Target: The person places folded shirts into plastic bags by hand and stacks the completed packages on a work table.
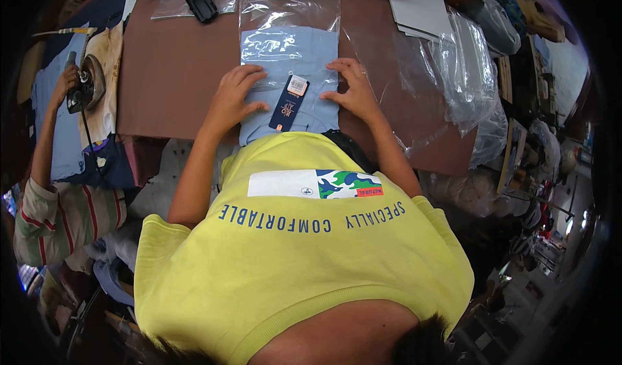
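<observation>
A folded light blue garment (316, 113) lies in front of me, its far part inside a clear plastic bag (288, 5). On the garment rests a dark navy hang tag (285, 109) with a white sticker at its far end, slightly tilted. My left hand (237, 96) is at the garment's left edge, fingertips on the plastic and thumb apart on the cloth. At the right edge, my right hand (355, 91) touches bag and garment in the same way, thumb and fingers apart. Both hands look open.
The brown table (175, 73) carries a black plastic tray (201, 5), white boards (421, 8) and loose clear bags (463, 67) at the right. Far left, another person's hand (68, 80) holds an iron (91, 80) on a cloth-covered surface.
</observation>
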Available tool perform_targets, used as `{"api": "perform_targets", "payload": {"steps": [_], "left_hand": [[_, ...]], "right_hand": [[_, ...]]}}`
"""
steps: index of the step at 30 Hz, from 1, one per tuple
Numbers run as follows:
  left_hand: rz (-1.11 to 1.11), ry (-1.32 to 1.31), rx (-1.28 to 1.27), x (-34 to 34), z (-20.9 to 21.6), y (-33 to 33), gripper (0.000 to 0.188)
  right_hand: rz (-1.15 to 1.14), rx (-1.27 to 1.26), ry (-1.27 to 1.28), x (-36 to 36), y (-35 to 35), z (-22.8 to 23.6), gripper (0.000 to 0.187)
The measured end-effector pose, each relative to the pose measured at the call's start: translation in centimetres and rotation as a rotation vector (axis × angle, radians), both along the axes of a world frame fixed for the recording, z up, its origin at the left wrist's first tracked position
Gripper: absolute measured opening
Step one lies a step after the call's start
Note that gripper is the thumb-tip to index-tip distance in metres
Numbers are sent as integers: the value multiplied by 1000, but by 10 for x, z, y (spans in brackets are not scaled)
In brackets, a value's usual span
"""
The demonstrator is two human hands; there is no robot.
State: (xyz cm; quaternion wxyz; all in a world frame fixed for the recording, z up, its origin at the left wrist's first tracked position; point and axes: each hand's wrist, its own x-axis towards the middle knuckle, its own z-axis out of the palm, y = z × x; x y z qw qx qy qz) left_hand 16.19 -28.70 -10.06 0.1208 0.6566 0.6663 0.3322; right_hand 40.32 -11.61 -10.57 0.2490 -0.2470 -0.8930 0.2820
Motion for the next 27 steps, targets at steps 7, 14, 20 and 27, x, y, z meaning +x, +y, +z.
{"api": "perform_targets", "payload": {"steps": [7,14,20,27], "left_hand": [[89,47,31,1,-15,19,19],[131,336,201,23,-5,11,27],[-353,413,-8,52,-27,2,42],[-391,186,-59,54,-37,0,40]], "right_hand": [[-34,37,-116,-18,2,-1,36],[18,-166,-141,-39,6,2,18],[-26,-178,146,-44,3,5,11],[-134,-247,148,-48,-3,8,11]]}}
